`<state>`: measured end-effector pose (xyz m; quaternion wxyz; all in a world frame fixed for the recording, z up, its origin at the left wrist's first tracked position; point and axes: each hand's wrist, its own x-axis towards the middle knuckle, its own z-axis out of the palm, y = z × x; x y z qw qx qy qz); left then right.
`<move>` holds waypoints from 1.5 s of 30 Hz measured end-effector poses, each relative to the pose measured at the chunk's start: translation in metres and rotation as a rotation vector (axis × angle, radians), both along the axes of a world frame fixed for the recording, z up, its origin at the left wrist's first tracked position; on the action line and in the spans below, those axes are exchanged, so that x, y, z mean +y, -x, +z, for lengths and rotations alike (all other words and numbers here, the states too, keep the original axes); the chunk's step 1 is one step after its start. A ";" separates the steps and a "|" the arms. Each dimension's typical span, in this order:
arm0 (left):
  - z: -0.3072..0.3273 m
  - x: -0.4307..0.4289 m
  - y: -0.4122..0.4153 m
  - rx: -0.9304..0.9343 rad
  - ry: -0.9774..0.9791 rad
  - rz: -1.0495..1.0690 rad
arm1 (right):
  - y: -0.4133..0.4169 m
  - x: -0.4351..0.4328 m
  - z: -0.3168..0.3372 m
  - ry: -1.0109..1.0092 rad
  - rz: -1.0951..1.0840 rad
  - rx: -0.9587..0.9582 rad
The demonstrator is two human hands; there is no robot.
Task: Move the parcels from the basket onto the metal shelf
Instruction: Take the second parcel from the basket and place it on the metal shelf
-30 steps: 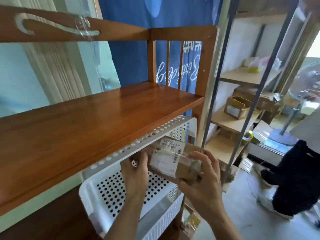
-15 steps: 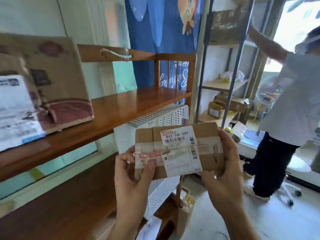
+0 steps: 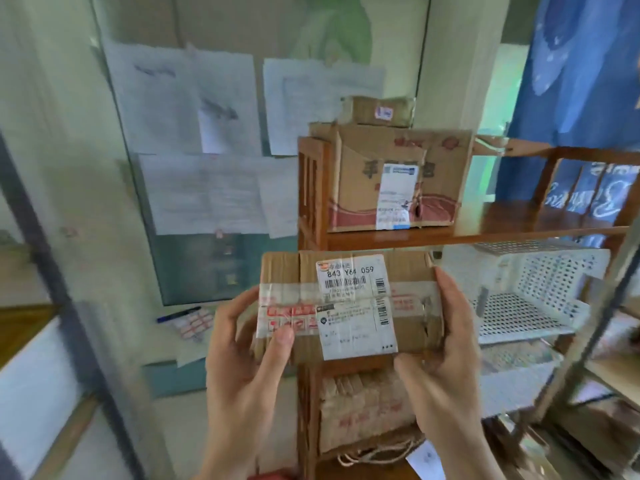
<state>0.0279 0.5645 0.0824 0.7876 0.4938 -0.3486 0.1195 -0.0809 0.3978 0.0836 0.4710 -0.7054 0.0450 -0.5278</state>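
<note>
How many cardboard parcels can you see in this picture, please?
3: a labelled parcel held in both hands, a large box on the wooden shelf, and a small box on top of it. Others may be hidden.

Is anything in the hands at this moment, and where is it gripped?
Yes: the cardboard parcel, held by both ends. The left hand grips its left end, the right hand its right end.

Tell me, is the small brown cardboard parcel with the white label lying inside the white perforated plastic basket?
No, both hands, left hand and right hand, hold the small brown cardboard parcel left of the white perforated plastic basket.
</note>
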 end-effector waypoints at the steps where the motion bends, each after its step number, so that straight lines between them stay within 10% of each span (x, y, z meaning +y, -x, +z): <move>1: 0.004 0.024 -0.005 -0.014 -0.012 0.032 | -0.008 0.021 0.005 0.013 0.021 -0.006; 17: 0.028 0.389 -0.161 0.003 -0.138 0.064 | -0.171 0.334 0.036 -0.107 0.257 -0.087; 37: -0.008 0.609 -0.204 0.076 -0.286 0.692 | -0.298 0.554 -0.001 -0.216 0.445 0.164; 45: 0.030 0.613 -0.288 -0.076 -0.415 0.612 | -0.350 0.560 0.045 0.011 0.183 0.061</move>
